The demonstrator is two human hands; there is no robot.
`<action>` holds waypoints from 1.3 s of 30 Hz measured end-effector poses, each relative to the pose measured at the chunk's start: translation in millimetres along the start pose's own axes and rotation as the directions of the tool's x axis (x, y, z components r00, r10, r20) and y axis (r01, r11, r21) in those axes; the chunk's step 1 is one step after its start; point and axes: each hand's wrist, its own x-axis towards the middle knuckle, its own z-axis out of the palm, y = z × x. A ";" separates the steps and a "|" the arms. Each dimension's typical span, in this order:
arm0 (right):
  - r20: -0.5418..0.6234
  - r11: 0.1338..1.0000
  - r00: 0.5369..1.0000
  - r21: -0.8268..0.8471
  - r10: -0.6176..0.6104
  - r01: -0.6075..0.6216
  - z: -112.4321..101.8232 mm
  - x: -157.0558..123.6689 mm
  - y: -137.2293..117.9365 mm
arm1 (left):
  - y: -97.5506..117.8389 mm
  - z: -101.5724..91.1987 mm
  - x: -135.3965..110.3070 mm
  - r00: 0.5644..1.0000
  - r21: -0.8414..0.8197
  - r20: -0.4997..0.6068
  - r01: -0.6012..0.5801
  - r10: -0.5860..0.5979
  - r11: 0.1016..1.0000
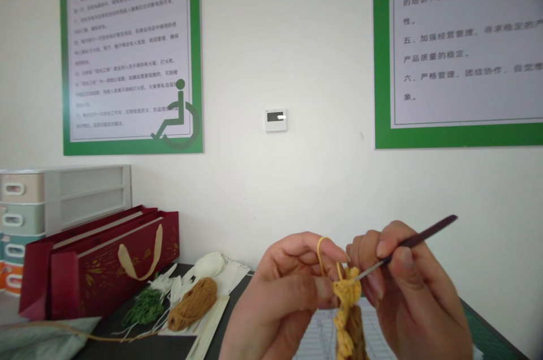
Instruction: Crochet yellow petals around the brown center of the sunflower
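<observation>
My left hand (pixel 284 292) pinches a yellow crocheted piece (pixel 348 291) near its top edge. A strand of yellow yarn (pixel 320 252) loops over its raised index finger. In my right hand (pixel 407 281) is a crochet hook (pixel 428 231) with a dark handle, held between thumb and fingers. The hook's metal shaft points down and left, and its tip meets the top of the yellow piece; the very end is hidden in the stitches. Below the hands the yellow piece hangs down, with a brownish part behind it.
On the dark table (pixel 227 315) at left lie a brown yarn ball (pixel 195 303), a white yarn ball (pixel 208 265) and green yarn (pixel 145 306). Red gift bags (pixel 114 261) and stacked drawers (pixel 22 218) stand further left. Printed paper (pixel 318 329) lies beneath my hands.
</observation>
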 end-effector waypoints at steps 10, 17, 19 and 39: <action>0.005 0.992 0.997 -0.094 -0.082 0.083 -0.4 0.9 0.6 | -6.3 7.0 -5.1 0.992 0.186 -0.050 -0.101 0.112 0.977; 0.054 0.996 0.998 -0.088 -0.012 0.016 -3.4 0.4 -3.8 | 0.4 4.4 -5.6 0.998 0.212 0.018 -0.063 0.061 0.975; 0.044 0.998 0.997 -0.041 0.059 -0.057 -3.9 0.3 -5.1 | 1.7 3.2 -6.0 0.998 0.189 0.041 -0.046 0.039 0.981; -0.063 0.957 0.992 -0.262 0.114 -0.126 -14.2 9.0 21.8 | -12.1 -8.4 18.6 0.948 0.410 -0.197 -0.152 0.250 0.899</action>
